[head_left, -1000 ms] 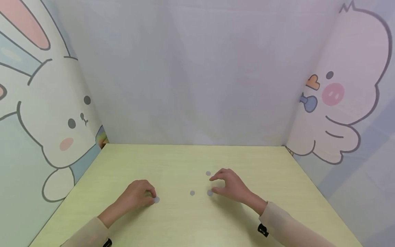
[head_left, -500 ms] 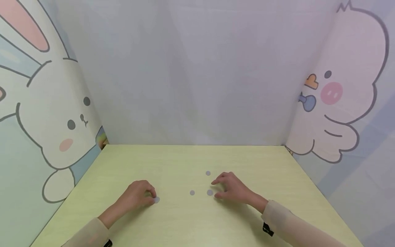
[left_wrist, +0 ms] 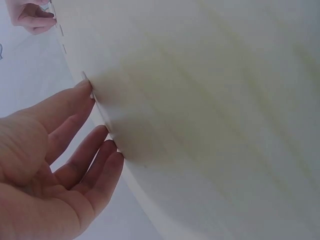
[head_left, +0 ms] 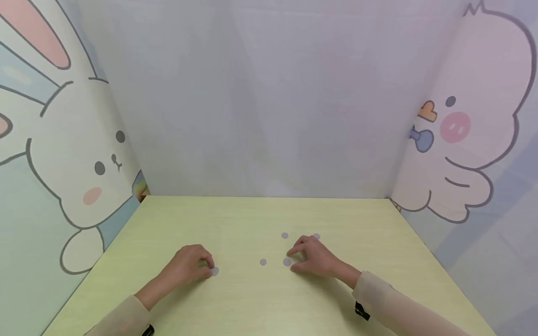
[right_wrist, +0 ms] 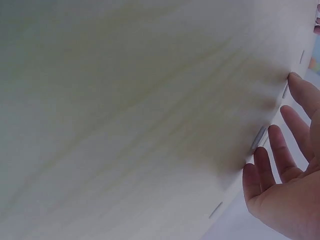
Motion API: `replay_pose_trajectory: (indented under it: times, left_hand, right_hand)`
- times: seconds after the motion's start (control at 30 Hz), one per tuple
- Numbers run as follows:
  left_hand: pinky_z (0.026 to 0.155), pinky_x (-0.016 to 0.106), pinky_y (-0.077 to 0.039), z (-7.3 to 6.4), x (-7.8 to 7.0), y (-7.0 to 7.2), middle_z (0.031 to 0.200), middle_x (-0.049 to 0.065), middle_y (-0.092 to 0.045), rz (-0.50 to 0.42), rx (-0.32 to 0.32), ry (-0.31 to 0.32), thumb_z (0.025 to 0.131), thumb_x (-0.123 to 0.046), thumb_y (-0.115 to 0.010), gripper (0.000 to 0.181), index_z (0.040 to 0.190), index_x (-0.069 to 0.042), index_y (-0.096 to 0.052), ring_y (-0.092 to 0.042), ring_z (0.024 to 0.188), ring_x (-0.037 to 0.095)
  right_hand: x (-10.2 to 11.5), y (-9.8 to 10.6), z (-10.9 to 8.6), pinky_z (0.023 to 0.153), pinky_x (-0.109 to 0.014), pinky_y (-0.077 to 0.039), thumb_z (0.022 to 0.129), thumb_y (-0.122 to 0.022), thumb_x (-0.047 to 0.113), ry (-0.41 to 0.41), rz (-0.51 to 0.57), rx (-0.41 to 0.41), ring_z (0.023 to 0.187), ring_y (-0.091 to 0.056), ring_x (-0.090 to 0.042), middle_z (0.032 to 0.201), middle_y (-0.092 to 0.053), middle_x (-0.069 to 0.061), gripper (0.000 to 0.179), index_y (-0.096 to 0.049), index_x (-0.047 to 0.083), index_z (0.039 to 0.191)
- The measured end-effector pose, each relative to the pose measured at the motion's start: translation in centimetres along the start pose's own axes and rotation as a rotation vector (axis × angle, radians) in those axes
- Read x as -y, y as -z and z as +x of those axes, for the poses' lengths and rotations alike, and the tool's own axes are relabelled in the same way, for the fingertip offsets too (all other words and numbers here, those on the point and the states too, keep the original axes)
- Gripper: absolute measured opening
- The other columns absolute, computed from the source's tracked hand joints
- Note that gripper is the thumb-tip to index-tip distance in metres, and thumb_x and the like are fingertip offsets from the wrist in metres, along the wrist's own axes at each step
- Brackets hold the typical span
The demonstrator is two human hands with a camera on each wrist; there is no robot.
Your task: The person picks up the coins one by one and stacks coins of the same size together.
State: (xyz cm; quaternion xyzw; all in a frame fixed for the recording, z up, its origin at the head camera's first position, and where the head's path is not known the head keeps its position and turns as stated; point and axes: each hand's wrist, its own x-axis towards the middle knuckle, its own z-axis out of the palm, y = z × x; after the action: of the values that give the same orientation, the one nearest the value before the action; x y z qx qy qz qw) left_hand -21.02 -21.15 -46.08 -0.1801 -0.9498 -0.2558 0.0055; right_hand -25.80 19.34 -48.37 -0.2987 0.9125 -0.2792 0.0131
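Observation:
Several flat grey discs lie on the pale yellow table. In the head view, my left hand [head_left: 187, 266] rests at the left, its thumb and forefinger close together on the near-left edge of one grey disc [head_left: 215, 271]. The left wrist view has the thumb tip against that thin disc [left_wrist: 85, 77], the other fingertips bent down onto the tabletop. My right hand [head_left: 316, 259] arches over the table, thumb and forefinger apart on either side of another disc [head_left: 287, 262]. From the right wrist, that disc [right_wrist: 285, 91] shows between thumb and forefinger; firm contact is unclear.
One disc [head_left: 263, 262] lies between the hands, and another [head_left: 285, 235] sits beyond the right fingers. A further disc [head_left: 316, 236] peeks out behind the right knuckles. Cloth walls [head_left: 269, 102] with cartoon animals enclose the table [head_left: 235, 312] at the back and sides.
My right hand has drawn slightly nearer, its forefinger and thumb now closer about the disc. The disc behind its knuckles has come into sight. My left hand stays put.

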Motion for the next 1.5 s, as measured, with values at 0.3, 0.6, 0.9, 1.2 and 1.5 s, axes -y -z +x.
replay_pose_trajectory:
  times: [0.3, 0.6, 0.9, 1.2, 1.5]
  left_hand:
    - [0.091, 0.051, -0.056, -0.1, 0.2, 0.0, 0.094, -0.009, -0.073, 0.001, 0.008, -0.002, 0.080, -0.018, -0.093, 0.017, 0.081, -0.024, -0.078, -0.069, 0.097, 0.020]
    - [0.091, 0.050, -0.056, -0.2, 0.4, 0.0, 0.093, -0.010, -0.073, -0.003, 0.007, 0.005, 0.080, -0.019, -0.094, 0.017, 0.081, -0.024, -0.077, -0.069, 0.097, 0.020]
    - [0.092, 0.051, -0.056, -0.2, 0.3, 0.1, 0.092, -0.011, -0.072, -0.012, 0.003, -0.012, 0.081, -0.021, -0.093, 0.016, 0.082, -0.024, -0.078, -0.069, 0.097, 0.020]
    - [0.091, 0.049, -0.056, -0.1, 0.6, -0.2, 0.092, -0.012, -0.071, 0.004, 0.001, -0.010, 0.081, -0.022, -0.093, 0.017, 0.080, -0.026, -0.077, -0.069, 0.096, 0.018]
    - [0.094, 0.051, -0.055, 0.0, 0.6, -0.2, 0.094, -0.011, -0.071, -0.002, 0.003, 0.002, 0.082, -0.021, -0.092, 0.017, 0.080, -0.027, -0.076, -0.069, 0.100, 0.020]
  right_hand:
    - [0.2, -0.5, 0.1, 0.084, -0.032, -0.044, 0.085, -0.092, 0.029, 0.006, -0.022, -0.034, 0.099, -0.051, -0.014, 0.105, -0.063, 0.011, 0.024, -0.086, 0.020, 0.107]
    - [0.1, -1.0, 0.5, 0.080, -0.029, -0.042, 0.085, -0.092, 0.032, 0.007, -0.043, -0.059, 0.096, -0.050, -0.010, 0.103, -0.064, 0.014, 0.020, -0.087, 0.023, 0.102]
    - [0.4, -1.1, 0.5, 0.081, -0.029, -0.044, 0.085, -0.092, 0.028, -0.003, -0.024, -0.062, 0.098, -0.052, -0.012, 0.103, -0.065, 0.012, 0.021, -0.087, 0.017, 0.102]
    - [0.8, -0.8, 0.4, 0.081, -0.029, -0.044, 0.084, -0.093, 0.027, -0.028, -0.018, -0.059, 0.098, -0.053, -0.013, 0.103, -0.065, 0.010, 0.021, -0.087, 0.016, 0.101]
    - [0.5, -0.8, 0.5, 0.082, -0.029, -0.046, 0.086, -0.092, 0.025, -0.015, -0.018, -0.047, 0.098, -0.055, -0.011, 0.100, -0.065, 0.013, 0.017, -0.087, 0.017, 0.100]
